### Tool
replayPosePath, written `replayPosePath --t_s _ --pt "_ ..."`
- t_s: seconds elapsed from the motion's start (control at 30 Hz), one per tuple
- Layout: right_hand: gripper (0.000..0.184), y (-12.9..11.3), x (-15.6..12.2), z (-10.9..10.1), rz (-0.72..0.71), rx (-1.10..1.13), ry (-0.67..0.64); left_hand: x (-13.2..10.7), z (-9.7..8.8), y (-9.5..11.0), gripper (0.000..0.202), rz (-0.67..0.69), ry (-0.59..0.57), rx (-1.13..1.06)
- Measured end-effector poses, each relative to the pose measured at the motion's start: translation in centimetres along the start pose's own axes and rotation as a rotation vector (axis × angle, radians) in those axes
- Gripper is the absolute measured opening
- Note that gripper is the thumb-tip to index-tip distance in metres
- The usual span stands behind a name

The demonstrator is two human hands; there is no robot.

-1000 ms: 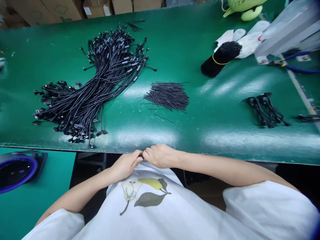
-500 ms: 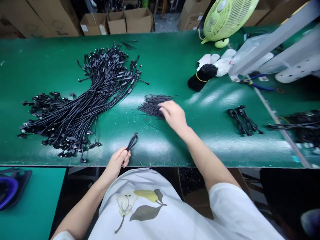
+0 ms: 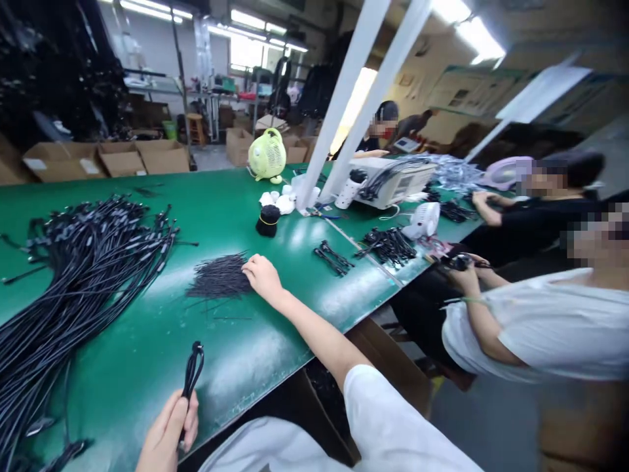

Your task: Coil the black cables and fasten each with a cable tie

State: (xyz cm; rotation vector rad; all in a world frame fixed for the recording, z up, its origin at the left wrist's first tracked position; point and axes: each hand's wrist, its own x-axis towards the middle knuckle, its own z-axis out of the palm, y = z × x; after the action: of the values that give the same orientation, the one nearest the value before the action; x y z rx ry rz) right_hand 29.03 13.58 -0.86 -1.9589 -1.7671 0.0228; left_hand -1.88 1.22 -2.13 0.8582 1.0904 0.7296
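My left hand (image 3: 171,423), low in the view, is closed round a folded black cable (image 3: 194,368). The cable's looped end stands up above the thumb. Farther forward, my right hand (image 3: 265,278) reaches to the right end of a heap of thin black twist ties (image 3: 219,275). Its fingertips are drawn together against the ties; whether a tie is pinched between them is hidden. On the left lies a large pile of long black cables (image 3: 98,255) with small connectors at their ends.
Beyond the ties stand a yellow-banded black bundle (image 3: 267,221) and a green fan (image 3: 268,156). Tied cables (image 3: 334,257) lie to the right, before a table seam. White posts (image 3: 339,111) rise from the table. Co-workers sit along the right side, one in a white shirt (image 3: 545,321).
The view has swung up and to the right, bringing the room and co-workers in. My left hand still grips the folded cable; my right hand stays at the twist ties.
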Motion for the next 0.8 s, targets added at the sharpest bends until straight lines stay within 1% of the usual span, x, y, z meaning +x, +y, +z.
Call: replayPosePath --t_s 0.07,0.13,0.17,0.23,0.3,0.33,0.43,0.5,0.57,0.6,0.67,0.73,0.8 --pt "0.019 -0.8 -1.2 -0.8 0.012 0.065 0.047 0.2 0.0 0.2 0.050 -0.004 -0.067 0.010" --pt "0.019 -2.5 -3.1 -0.8 -0.006 0.166 0.050 0.0 0.3 0.5 0.048 0.004 -0.081 -0.012" --pt "0.017 -3.7 -4.4 -0.5 -0.030 0.233 0.022 -0.2 0.7 0.7 0.046 0.018 -0.067 -0.033" --pt "0.012 -6.6 -7.4 0.5 -0.089 0.396 -0.084 -0.7 1.7 0.9 0.042 0.057 -0.041 -0.072" --pt "0.012 -9.3 -10.5 1.5 -0.120 0.572 -0.199 -1.0 2.6 0.9 0.041 0.093 -0.078 -0.078" --pt "0.013 -10.5 -11.8 1.9 -0.117 0.653 -0.243 -1.0 2.7 0.8 0.043 0.127 -0.083 -0.085" --pt "0.015 -12.6 -14.3 2.7 -0.084 0.838 -0.327 -0.7 1.9 0.0 0.060 0.185 -0.100 -0.102" --pt "0.016 -13.3 -15.3 2.7 -0.086 0.898 -0.356 -1.1 1.0 -0.5 0.063 0.228 -0.084 -0.068" --pt "0.015 -13.9 -16.2 2.1 -0.143 0.858 -0.347 -2.0 0.6 -0.9 0.059 0.262 -0.033 -0.020" --pt "0.015 -14.1 -16.7 1.6 -0.200 0.789 -0.318 -2.4 0.5 -1.1 0.057 0.272 -0.001 -0.003" --pt "0.019 -14.5 -17.5 0.8 -0.378 0.549 -0.209 -3.1 0.6 -1.3 0.058 0.276 0.060 0.013" --pt "0.026 -14.8 -18.1 0.3 -0.555 0.311 -0.082 -3.4 0.7 -1.4 0.062 0.267 0.091 0.017" --pt "0.032 -15.0 -18.4 -0.1 -0.674 0.164 0.017 -3.5 0.9 -1.3 0.066 0.252 0.118 0.044"
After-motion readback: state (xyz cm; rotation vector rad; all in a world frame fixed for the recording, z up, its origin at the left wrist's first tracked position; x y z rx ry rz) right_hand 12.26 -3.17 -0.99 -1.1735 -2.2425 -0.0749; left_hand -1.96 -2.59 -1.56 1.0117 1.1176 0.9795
